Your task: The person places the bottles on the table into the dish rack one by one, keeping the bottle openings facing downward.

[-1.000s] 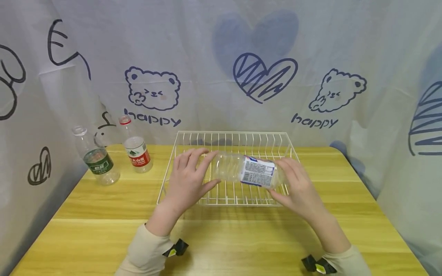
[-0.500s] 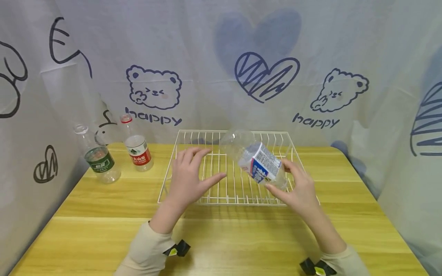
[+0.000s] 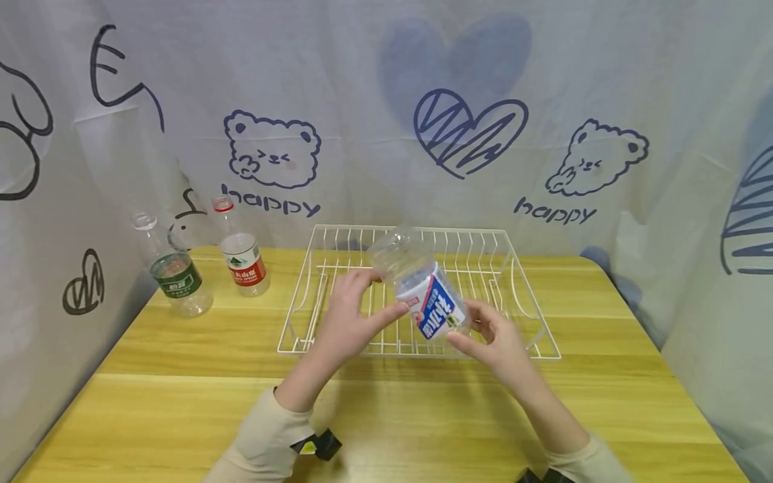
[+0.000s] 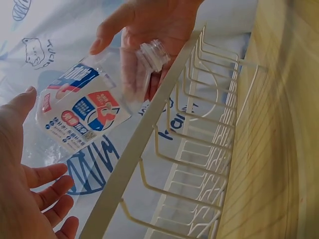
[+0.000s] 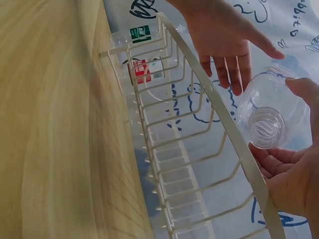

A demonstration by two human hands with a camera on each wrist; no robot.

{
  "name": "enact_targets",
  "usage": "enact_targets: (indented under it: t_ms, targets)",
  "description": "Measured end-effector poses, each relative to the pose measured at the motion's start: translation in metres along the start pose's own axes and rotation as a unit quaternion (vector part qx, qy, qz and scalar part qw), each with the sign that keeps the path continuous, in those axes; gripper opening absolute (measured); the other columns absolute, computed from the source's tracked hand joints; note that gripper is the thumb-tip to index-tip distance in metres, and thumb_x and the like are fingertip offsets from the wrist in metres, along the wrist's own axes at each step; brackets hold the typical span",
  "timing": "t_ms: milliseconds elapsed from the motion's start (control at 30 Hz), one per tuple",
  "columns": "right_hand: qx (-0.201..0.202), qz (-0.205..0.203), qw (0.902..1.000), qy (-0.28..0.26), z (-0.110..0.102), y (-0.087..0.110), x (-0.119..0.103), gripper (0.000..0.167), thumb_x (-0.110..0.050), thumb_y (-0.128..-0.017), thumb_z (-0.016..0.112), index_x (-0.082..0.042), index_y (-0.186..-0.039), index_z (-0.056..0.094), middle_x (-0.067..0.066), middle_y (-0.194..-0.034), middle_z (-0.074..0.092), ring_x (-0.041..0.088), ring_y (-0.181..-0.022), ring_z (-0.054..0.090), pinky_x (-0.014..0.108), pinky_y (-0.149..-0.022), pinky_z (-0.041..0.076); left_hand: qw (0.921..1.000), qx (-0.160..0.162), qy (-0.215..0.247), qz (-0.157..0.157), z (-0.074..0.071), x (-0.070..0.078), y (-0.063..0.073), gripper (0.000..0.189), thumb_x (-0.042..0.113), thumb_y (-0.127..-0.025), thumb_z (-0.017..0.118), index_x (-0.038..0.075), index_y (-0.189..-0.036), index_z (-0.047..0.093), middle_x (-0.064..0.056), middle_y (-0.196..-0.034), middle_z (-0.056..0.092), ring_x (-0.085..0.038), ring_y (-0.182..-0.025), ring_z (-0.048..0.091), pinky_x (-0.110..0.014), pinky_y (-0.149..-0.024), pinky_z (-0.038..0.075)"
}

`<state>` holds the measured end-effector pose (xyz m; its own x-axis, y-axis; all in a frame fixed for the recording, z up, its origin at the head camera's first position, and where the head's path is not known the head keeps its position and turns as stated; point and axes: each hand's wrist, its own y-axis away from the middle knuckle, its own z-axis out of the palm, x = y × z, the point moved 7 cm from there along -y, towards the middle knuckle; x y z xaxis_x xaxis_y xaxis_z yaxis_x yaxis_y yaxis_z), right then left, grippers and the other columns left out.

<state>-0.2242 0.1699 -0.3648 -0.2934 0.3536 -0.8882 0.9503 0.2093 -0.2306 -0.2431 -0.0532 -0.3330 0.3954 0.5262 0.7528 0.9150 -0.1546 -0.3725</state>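
Note:
A clear plastic bottle (image 3: 431,302) with a blue, white and red label hangs tilted over the white wire rack (image 3: 296,308), its base pointing up and away to the left. My right hand (image 3: 495,335) grips it near the neck, thumb on one side and fingers on the other. In the right wrist view the uncapped mouth (image 5: 265,128) faces the camera. My left hand (image 3: 353,318) is beside the base end with thumb and fingers spread, fingertips close to the plastic. Seen from the left wrist, the label (image 4: 82,107) sits between the two hands.
Two uncapped clear bottles stand at the table's left: one with a green label (image 3: 176,276), another with a red and white label (image 3: 244,261). The rack rests on the wooden table (image 3: 398,422). A patterned curtain (image 3: 374,161) hangs behind and at both sides.
The bottle has turned from lying sideways between both hands to tilting base-up, its label front now showing. The left hand let go of the base end, spread, then came near it again.

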Motion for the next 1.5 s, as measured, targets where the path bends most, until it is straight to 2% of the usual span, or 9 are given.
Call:
enact_targets:
  t_ms: [200, 433, 567, 867, 1033, 1167, 1333, 1433, 1500]
  targets:
    - [0.002, -0.01, 0.9998, 0.017, 0.005, 0.003, -0.003, 0.054, -0.016, -0.084, 0.075, -0.003, -0.132, 0.054, 0.013, -0.12, 0.064, 0.027, -0.112, 0.061, 0.017, -0.097, 0.046, 0.9988, -0.024, 0.04, -0.015, 0.01, 0.001, -0.001, 0.064, 0.051, -0.083, 0.07, 0.019, -0.135, 0.055, -0.005, -0.138, 0.053, -0.027, -0.131, 0.041, -0.06, -0.104, 0.036]
    - [0.023, -0.033, 0.9973, 0.061, 0.005, 0.005, -0.008, 0.056, -0.018, -0.082, 0.078, -0.002, -0.131, 0.055, 0.016, -0.121, 0.066, 0.032, -0.113, 0.063, 0.047, -0.1, 0.049, 0.9977, -0.017, 0.057, -0.031, 0.017, 0.001, -0.001, 0.06, 0.047, -0.083, 0.071, 0.019, -0.135, 0.056, -0.005, -0.137, 0.054, -0.027, -0.128, 0.044, -0.062, -0.102, 0.039]
    - [0.034, -0.035, 0.995, 0.088, 0.001, 0.005, -0.008, 0.058, -0.022, -0.082, 0.077, -0.003, -0.132, 0.054, 0.017, -0.124, 0.065, 0.036, -0.114, 0.063, 0.055, -0.1, 0.047, 0.9964, -0.018, 0.074, -0.037, 0.022, 0.005, -0.005, 0.061, 0.047, -0.084, 0.07, 0.016, -0.135, 0.055, -0.006, -0.137, 0.053, -0.026, -0.127, 0.044, -0.06, -0.101, 0.039]
    - [0.055, -0.038, 0.9935, 0.092, -0.013, 0.002, -0.009, 0.054, -0.021, -0.085, 0.074, -0.005, -0.132, 0.053, 0.016, -0.129, 0.061, 0.037, -0.12, 0.059, 0.056, -0.105, 0.042, 0.9954, -0.04, 0.087, 0.001, 0.03, 0.026, -0.031, 0.071, 0.066, -0.08, 0.063, 0.018, -0.133, 0.056, -0.003, -0.137, 0.052, -0.023, -0.127, 0.043, -0.057, -0.104, 0.037]
    - [0.058, -0.054, 0.9923, 0.095, -0.018, -0.001, -0.01, 0.056, -0.02, -0.087, 0.072, -0.005, -0.136, 0.051, 0.017, -0.133, 0.059, 0.037, -0.121, 0.058, 0.055, -0.105, 0.042, 0.9952, -0.033, 0.088, 0.024, 0.028, 0.036, -0.044, 0.059, 0.058, -0.08, 0.068, 0.018, -0.122, 0.06, 0.0, -0.123, 0.056, -0.018, -0.116, 0.046, -0.048, -0.1, 0.04]
    - [0.068, -0.07, 0.9894, 0.107, -0.024, -0.003, -0.01, 0.06, -0.018, -0.087, 0.072, -0.004, -0.14, 0.047, 0.017, -0.135, 0.057, 0.035, -0.122, 0.056, 0.052, -0.104, 0.043, 0.9973, -0.017, 0.068, 0.023, 0.021, 0.044, -0.053, 0.051, 0.051, -0.08, 0.071, 0.015, -0.116, 0.062, -0.001, -0.116, 0.057, -0.02, -0.113, 0.047, -0.046, -0.097, 0.041]
    - [0.097, -0.081, 0.9814, 0.144, -0.042, -0.006, -0.009, 0.064, -0.019, -0.087, 0.071, -0.005, -0.143, 0.044, 0.019, -0.142, 0.051, 0.04, -0.125, 0.051, 0.057, -0.103, 0.042, 0.9998, 0.003, -0.005, 0.018, 0.011, 0.053, -0.069, 0.064, 0.056, -0.078, 0.072, 0.009, -0.119, 0.059, -0.005, -0.121, 0.056, -0.022, -0.114, 0.043, -0.046, -0.096, 0.04]
    - [0.12, -0.089, 0.9702, 0.191, -0.055, -0.007, -0.007, 0.068, -0.024, -0.086, 0.072, -0.007, -0.144, 0.042, 0.021, -0.146, 0.045, 0.044, -0.13, 0.045, 0.063, -0.105, 0.037, 0.9977, 0.016, -0.059, 0.029, 0.007, 0.058, -0.08, 0.071, 0.062, -0.076, 0.071, 0.009, -0.122, 0.058, -0.006, -0.123, 0.056, -0.022, -0.113, 0.043, -0.046, -0.098, 0.037]
    - [0.141, -0.104, 0.9558, 0.236, -0.063, -0.008, -0.006, 0.072, -0.027, -0.084, 0.074, -0.007, -0.145, 0.042, 0.023, -0.145, 0.045, 0.045, -0.131, 0.043, 0.064, -0.106, 0.034, 0.9944, 0.028, -0.094, 0.039, 0.005, 0.06, -0.087, 0.073, 0.067, -0.076, 0.069, 0.01, -0.121, 0.058, -0.006, -0.121, 0.056, -0.022, -0.111, 0.043, -0.045, -0.098, 0.037]
